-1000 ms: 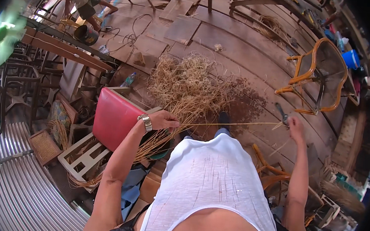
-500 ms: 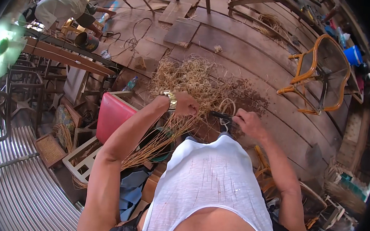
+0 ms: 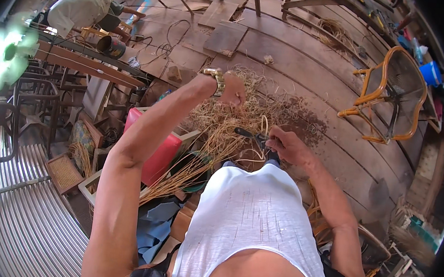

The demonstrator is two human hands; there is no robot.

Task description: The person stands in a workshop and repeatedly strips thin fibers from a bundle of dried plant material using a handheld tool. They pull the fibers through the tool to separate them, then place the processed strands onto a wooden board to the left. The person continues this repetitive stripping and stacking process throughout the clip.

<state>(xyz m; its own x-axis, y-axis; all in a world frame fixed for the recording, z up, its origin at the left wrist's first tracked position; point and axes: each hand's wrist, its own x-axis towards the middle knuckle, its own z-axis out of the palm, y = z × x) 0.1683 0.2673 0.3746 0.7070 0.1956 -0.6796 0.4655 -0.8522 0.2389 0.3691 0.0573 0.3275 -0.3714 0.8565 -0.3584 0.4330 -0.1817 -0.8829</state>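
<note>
My left hand (image 3: 232, 89), a gold watch at its wrist, is reached out over the far part of a tangled heap of straw-coloured shavings (image 3: 250, 83). Its fingers are curled closed; what they hold, if anything, cannot be made out. My right hand (image 3: 288, 146) is lower and nearer my body, closed on one end of a dark tool (image 3: 243, 133) whose exact kind is unclear. Beside those fingers a pale cane strip (image 3: 263, 122) bends in a loop. A bundle of long thin canes (image 3: 179, 179) slants from the heap toward the lower left, under my left forearm.
A red padded seat (image 3: 159, 157) stands left of the canes. Corrugated metal sheeting (image 3: 26, 206) lies at lower left. A cane chair (image 3: 387, 95) is at right. Another person (image 3: 80, 12) bends over at far left. A fan (image 3: 10, 51) stands at the left edge.
My left hand has moved away from my body, off the dark tool and out over the shavings. My right hand has shifted slightly left, and the dark tool with it.
</note>
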